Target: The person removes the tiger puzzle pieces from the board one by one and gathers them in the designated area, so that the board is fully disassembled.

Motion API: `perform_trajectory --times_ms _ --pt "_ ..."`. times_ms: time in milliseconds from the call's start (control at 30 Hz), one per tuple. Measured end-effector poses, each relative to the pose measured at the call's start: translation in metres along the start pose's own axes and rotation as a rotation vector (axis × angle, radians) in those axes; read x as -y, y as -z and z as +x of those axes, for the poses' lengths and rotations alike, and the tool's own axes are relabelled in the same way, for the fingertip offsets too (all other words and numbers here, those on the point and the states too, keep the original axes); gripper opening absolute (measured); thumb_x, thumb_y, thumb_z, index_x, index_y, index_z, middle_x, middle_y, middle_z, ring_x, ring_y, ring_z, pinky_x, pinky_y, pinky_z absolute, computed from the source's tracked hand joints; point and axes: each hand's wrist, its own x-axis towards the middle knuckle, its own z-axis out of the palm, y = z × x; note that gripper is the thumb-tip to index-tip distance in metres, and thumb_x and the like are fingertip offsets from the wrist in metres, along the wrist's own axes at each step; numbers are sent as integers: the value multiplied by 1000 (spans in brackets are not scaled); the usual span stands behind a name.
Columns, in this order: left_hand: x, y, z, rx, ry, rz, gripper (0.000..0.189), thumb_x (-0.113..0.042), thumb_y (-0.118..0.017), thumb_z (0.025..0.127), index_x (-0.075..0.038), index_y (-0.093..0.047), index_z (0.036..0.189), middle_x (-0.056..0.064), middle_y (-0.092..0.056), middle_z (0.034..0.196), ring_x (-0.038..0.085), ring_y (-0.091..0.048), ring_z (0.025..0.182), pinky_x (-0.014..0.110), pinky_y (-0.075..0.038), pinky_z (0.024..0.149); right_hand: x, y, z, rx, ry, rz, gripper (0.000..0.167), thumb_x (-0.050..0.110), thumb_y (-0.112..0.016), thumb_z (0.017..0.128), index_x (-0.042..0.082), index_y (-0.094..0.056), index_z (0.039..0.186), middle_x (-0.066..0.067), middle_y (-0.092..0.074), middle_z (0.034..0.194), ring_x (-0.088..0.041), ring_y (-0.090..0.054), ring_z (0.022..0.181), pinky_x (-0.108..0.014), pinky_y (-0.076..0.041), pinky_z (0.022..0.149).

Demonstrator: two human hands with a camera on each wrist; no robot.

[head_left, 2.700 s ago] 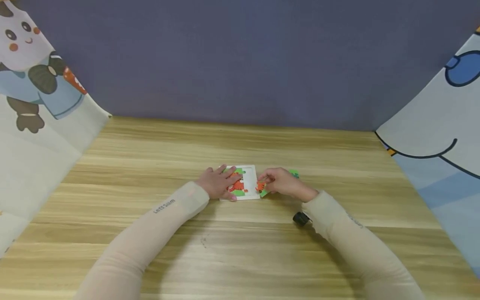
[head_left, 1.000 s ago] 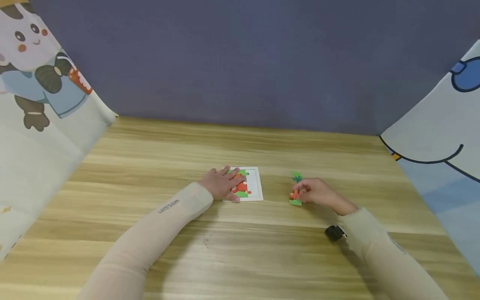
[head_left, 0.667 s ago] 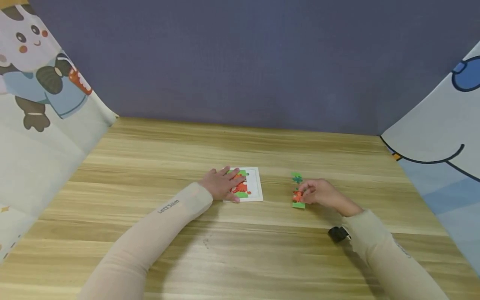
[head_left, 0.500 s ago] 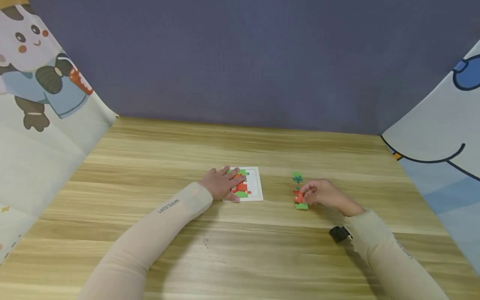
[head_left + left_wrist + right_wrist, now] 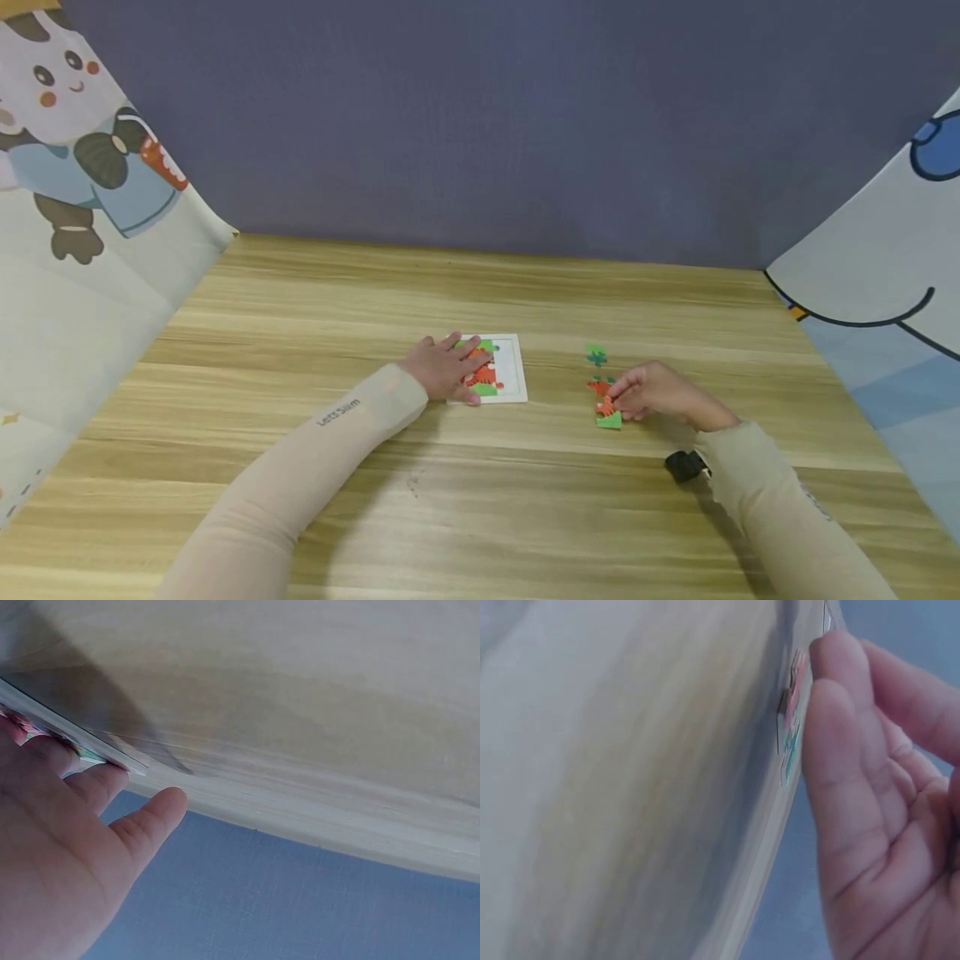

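My left hand (image 5: 444, 368) lies spread over a white-bordered puzzle board (image 5: 512, 397), fingers resting on the joined green-and-orange pieces (image 5: 483, 377) in its left part; the right part shows bare white. In the left wrist view the fingertips lie on the edge of the board (image 5: 90, 746). To the right, my right hand (image 5: 656, 393) pinches the edge of an orange-and-green puzzle piece (image 5: 609, 422) at the table, and the fingertips partly hide it. A red-orange piece with teal bits (image 5: 597, 387) lies just beyond it, and a green piece (image 5: 596, 355) lies farther back.
The wood-grain table (image 5: 480, 517) runs back to a dark blue-grey panel (image 5: 480, 125). Cartoon-printed sheets (image 5: 120, 175) stand at its left and right sides. A black device (image 5: 684, 467) is strapped under the right wrist.
My right hand has moved right from the board with the orange-and-green piece, then slid it slightly right and nearer, apart from the red-orange one. The left hand stays on the board.
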Motion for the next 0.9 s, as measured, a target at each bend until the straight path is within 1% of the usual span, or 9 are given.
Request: perform_trajectory --times_ms 333,533,633,733,800,900 --pt "0 -1 1 -1 3 -16 78 -64 -43 91 -29 -15 155 -2 -9 161 28 -11 145 52 -23 112 1 2 1 -3 -27 -50 22 2 -65 84 -11 -66 102 0 -68 73 -11 -62 62 -27 -54 58" --pt "-1 -3 2 -8 -11 62 78 -65 -39 92 -27 -14 155 0 -12 160 28 -15 145 50 -25 111 3 1 2 -22 -55 -94 19 3 -67 85 -8 -67 100 0 -66 71 -12 -61 61 -28 -54 58" --pt "-1 -4 1 -34 -22 93 76 -65 -38 92 -26 -18 155 0 -16 159 27 -20 144 50 -27 111 4 0 2 -16 -47 -100 18 4 -66 85 -8 -67 99 -1 -66 72 -12 -61 63 -28 -54 59" --pt "-1 -5 0 -81 -51 128 73 -64 -39 93 -26 -26 153 0 -24 157 26 -27 141 49 -30 109 4 0 2 -11 -35 -106 18 4 -65 86 -9 -65 99 -2 -66 72 -13 -61 64 -29 -54 59" --pt "-1 -5 -3 -118 -76 136 70 -63 -41 93 -25 -32 151 0 -29 155 28 -33 139 50 -33 107 5 1 2 -16 -32 -122 20 6 -66 86 -9 -65 99 -1 -65 72 -13 -60 64 -29 -54 60" --pt "1 -5 -6 -157 -102 137 67 -62 -42 93 -25 -37 149 0 -34 153 29 -37 136 52 -35 105 7 1 5 -28 -15 -158 24 8 -67 86 -8 -65 102 0 -65 73 -13 -60 65 -29 -53 60"
